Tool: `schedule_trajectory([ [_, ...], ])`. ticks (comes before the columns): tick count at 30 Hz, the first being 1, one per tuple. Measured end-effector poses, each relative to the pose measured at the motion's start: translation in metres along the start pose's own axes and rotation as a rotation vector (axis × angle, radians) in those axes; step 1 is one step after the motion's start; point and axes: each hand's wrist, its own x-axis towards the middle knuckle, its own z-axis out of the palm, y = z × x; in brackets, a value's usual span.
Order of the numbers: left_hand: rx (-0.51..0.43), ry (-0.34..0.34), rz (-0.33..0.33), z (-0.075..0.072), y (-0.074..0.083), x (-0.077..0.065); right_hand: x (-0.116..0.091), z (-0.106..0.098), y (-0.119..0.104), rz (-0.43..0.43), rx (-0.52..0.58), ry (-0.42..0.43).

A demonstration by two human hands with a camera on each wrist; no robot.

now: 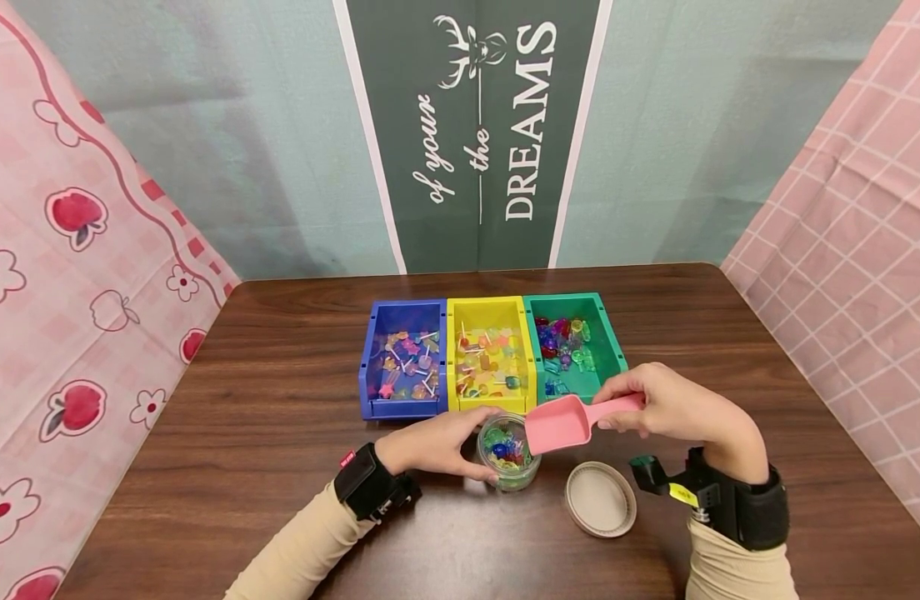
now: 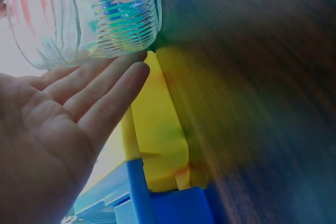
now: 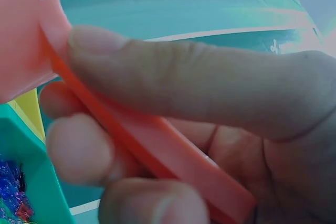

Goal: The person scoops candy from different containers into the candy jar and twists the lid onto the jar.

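My left hand (image 1: 448,446) holds a small clear ribbed jar (image 1: 526,478) from its left side, thumb and fingers around it. Colourful translucent pieces (image 1: 502,448) lie inside the jar, green, blue, red and yellow. My right hand (image 1: 666,402) grips a pink scoop (image 1: 557,423) by its handle, with the thumb along the handle in the right wrist view. The scoop's blade is tilted at the jar's right rim; no pieces show on it. A round pale lid (image 1: 600,499) lies on the table to the right of the jar.
Behind the jar stand three joined bins: blue (image 1: 403,408), yellow (image 1: 492,405) and green (image 1: 610,354). The blue and yellow bins hold small lollipop-like and star-shaped pieces; the green one holds gem-like pieces. The brown wooden table (image 1: 280,367) has fabric hangings on three sides.
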Motion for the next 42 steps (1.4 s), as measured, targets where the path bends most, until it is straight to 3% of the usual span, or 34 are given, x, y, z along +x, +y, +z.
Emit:
schedule_trajectory([
  [19, -0.009, -0.003, -0.001, 0.0, 0.0, 0.0, -0.013, -0.007, 0.002, 0.007, -0.061, 0.096],
  [29, 0.013, -0.007, -0.006, -0.001, 0.002, -0.001, -0.02, -0.013, 0.003, 0.225, -0.176, 0.203],
  [42, 0.032, 0.005, 0.01, 0.0, 0.0, -0.001, -0.018, -0.018, 0.013, 0.334, -0.236, 0.291],
])
